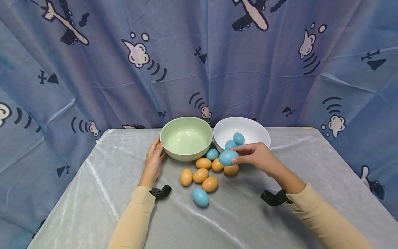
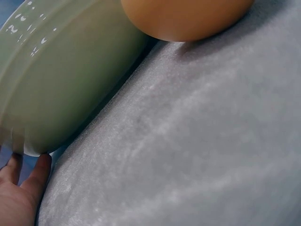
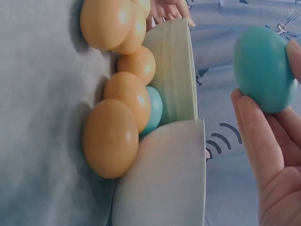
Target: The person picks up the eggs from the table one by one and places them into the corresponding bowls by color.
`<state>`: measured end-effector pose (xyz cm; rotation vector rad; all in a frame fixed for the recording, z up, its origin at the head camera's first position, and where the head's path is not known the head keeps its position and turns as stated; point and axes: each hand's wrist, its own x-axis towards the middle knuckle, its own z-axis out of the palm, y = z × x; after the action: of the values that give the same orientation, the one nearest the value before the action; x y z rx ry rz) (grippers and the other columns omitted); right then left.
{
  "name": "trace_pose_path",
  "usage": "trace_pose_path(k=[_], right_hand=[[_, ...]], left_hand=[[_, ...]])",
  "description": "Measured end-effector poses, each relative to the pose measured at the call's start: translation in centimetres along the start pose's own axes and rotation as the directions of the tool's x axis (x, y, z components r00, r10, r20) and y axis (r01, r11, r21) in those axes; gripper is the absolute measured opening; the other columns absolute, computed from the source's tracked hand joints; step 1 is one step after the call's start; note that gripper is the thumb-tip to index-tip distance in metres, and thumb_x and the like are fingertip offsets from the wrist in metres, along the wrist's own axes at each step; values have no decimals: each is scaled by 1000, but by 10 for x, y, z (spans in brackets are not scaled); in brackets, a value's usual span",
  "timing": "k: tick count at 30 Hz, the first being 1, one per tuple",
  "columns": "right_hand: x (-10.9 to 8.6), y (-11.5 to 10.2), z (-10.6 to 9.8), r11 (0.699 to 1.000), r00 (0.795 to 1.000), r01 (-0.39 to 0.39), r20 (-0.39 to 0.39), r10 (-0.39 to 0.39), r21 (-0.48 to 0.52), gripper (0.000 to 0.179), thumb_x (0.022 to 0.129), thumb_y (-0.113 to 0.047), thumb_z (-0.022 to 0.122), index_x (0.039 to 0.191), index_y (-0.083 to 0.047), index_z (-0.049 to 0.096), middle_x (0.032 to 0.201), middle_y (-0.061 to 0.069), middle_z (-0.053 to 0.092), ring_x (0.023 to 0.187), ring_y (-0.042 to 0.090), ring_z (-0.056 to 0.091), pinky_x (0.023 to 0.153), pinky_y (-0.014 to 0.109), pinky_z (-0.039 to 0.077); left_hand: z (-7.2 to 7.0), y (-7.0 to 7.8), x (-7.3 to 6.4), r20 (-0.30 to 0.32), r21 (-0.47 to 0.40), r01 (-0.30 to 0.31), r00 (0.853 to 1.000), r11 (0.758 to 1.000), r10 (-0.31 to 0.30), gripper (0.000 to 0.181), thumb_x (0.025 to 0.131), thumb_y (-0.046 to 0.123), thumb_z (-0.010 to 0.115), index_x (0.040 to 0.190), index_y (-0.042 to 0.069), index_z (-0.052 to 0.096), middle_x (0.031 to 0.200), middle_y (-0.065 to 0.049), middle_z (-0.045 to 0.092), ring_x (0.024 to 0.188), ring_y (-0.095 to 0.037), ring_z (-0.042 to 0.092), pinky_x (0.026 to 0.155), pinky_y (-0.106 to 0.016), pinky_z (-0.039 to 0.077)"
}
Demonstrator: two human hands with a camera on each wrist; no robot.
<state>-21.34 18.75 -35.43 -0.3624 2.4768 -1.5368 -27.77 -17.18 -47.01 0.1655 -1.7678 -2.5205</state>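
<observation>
Right hand: the grip is closed in a pinch, thumb and fingertips grasping a blue egg above the bowl rims, at the near side of a white bowl. Left hand: the grip is spread, its fairly straight fingers touching the outer wall of a green bowl. The two bowls stand side by side on a grey-covered worktop, the white one holding two blue eggs. Six orange eggs lie in front of the bowls; another blue egg rests close against the bowls, and a further one lies nearest the person. A patterned blue curtain hangs behind.
</observation>
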Motion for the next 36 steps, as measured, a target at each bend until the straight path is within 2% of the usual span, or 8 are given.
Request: trace_pose_path(k=[5, 9, 13, 17, 21, 26, 32, 36], right_hand=[[7, -2, -8, 999, 998, -31, -52, 31, -4, 52, 82, -26, 82, 126, -3, 68, 116, 7, 74, 98, -6, 64, 84, 14, 53], [14, -4, -12, 998, 997, -55, -59, 56, 14, 54, 84, -29, 80, 130, -4, 66, 111, -1, 76, 100, -5, 64, 87, 14, 51], [21, -5, -15, 997, 995, -78, -65, 78, 13, 56, 86, -32, 79, 132, -5, 64, 119, 3, 73, 99, -3, 65, 87, 15, 52], [30, -3, -18, 996, 989, -88, -123, 86, -14, 57, 84, -37, 79, 130, -7, 66, 126, 8, 70, 96, -5, 65, 89, 16, 51], [39, 1, -21, 995, 982, -97, -166, 92, -26, 57, 84, -41, 79, 130, -9, 67, 126, 8, 70, 95, -6, 64, 93, 20, 51], [50, 8, -22, 993, 979, -117, -170, 116, 0, 59, 84, -42, 79, 132, -9, 65, 133, 12, 66, 95, -5, 66, 97, 26, 54], [62, 15, -21, 991, 972, -133, -191, 133, 14, 62, 83, -43, 80, 131, -7, 65, 134, 14, 64, 92, -8, 65, 95, 23, 55], [69, 16, -19, 990, 970, -141, -199, 138, -2, 60, 84, -41, 79, 131, -6, 65, 133, 15, 65, 102, 3, 68, 99, 29, 54]], left_hand=[[0, 0, 0, -2, -1, -3, 1000, 1000, 3, 58, 104, 29, 52, 158, 19, 30, 165, 2, 27, 150, -14, 30, 122, -40, 31], [0, 0, 0, -2, -5, -9, 1000, 1000, 9, 57, 105, 27, 51, 157, 18, 30, 165, 1, 27, 150, -15, 30, 122, -41, 31], [0, 0, 0, -4, 0, -7, 1000, 1000, 7, 58, 105, 28, 51, 158, 18, 30, 165, 1, 26, 150, -15, 29, 122, -41, 30], [0, 0, 1, -5, 3, -7, 1000, 1000, 7, 60, 104, 31, 53, 157, 19, 30, 165, 1, 26, 150, -15, 29, 122, -41, 31], [1, -1, 0, -7, 1, -10, 1000, 1000, 10, 59, 104, 30, 53, 157, 18, 31, 165, 1, 27, 150, -14, 29, 122, -41, 31], [0, -1, 0, -7, -6, -13, 1000, 1000, 13, 58, 104, 29, 52, 157, 18, 31, 165, 1, 28, 149, -14, 30, 122, -41, 32], [0, -1, 0, -15, 14, -8, 1000, 1000, 8, 60, 103, 32, 53, 157, 19, 30, 165, 2, 27, 150, -15, 29, 122, -42, 32], [0, 0, 1, -18, 20, -6, 1000, 1000, 7, 60, 103, 32, 54, 157, 19, 31, 165, 1, 28, 150, -15, 30, 122, -42, 32]])
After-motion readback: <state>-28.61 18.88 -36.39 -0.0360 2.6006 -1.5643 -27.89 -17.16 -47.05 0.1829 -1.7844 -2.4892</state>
